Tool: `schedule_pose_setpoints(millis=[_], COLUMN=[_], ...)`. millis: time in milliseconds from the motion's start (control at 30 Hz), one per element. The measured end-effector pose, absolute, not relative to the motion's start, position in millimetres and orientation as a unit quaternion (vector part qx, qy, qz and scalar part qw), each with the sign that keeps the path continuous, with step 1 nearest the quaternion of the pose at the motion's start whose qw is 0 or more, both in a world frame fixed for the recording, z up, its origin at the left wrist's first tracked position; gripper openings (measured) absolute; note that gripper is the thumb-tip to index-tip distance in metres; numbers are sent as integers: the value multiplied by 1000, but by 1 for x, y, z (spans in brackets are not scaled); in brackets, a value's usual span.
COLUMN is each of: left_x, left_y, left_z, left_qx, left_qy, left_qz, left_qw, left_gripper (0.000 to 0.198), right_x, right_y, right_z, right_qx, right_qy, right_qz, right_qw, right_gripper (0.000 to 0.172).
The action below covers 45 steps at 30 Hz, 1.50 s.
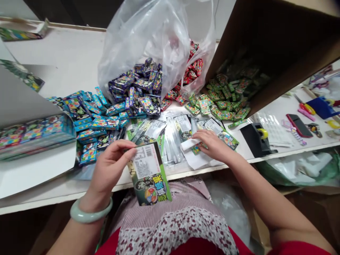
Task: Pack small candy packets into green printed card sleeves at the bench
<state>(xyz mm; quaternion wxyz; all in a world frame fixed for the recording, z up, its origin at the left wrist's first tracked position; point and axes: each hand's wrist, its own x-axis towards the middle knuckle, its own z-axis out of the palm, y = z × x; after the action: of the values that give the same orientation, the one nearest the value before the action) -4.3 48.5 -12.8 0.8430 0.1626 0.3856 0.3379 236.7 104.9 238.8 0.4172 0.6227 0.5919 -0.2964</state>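
A striped pink top and flower-printed smock (172, 226) fill the bottom of the view, just below the two bare forearms. The left hand (110, 170) holds up a stiff green printed card packet (148, 173) with a white barcode label, gripping its edge between the thumb and curled fingers, above the front edge of a white table (61, 46). A pale green jade bangle (91, 211) circles that wrist. The right hand (212, 143) lies palm down with its fingers lightly spread, the fingertips on a narrow white paper slip (189, 143). The slip sits over a loose white paper sheet (196, 159), and a green printed card (225, 138) lies just beyond the fingers.

Directly ahead of both hands lie clear plastic strips (170, 141). Beyond the left hand spreads a heap of small blue printed boxes (92, 122), with a white-walled carton (34, 170) of similar boxes further left. Dark purple boxes (135, 85) spill from a clear polythene bag (140, 39) ahead of the hands. Red packets (195, 65) lie beyond the right hand, and green packets (225, 97) slide from a tilted brown cardboard box (268, 42). Right of the right hand stands a black tape dispenser (256, 140) holding a yellow roll, and further right lies a red-cased phone (299, 125).
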Motion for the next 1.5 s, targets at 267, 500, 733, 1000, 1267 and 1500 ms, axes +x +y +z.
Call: schedule_pose_setpoints(millis=[267,500,733,1000,1267,1500], left_x=[-8,-10,-7,-8,-4,-2], left_y=[52,51,48,49,53,53], left_z=[-11,-9,-13,-10,-3,1], left_qx=[189,178,179,171,179,182], left_qy=[388,404,407,396,348,327], left_qz=[336,334,323,331,395,390], left_qw=[837,833,835,839,831,842], left_gripper=[10,8,12,10,7,7], right_x=[258,262,263,260,280,187], right_y=[115,127,120,117,122,155], right_z=[203,177,164,160,164,167], right_qx=[681,641,653,698,800,755], right_qy=[548,522,527,509,393,401], right_qz=[-269,-252,-200,-260,-329,-483], right_qw=[405,503,506,430,310,187], right_gripper=[22,22,22,12,13,19])
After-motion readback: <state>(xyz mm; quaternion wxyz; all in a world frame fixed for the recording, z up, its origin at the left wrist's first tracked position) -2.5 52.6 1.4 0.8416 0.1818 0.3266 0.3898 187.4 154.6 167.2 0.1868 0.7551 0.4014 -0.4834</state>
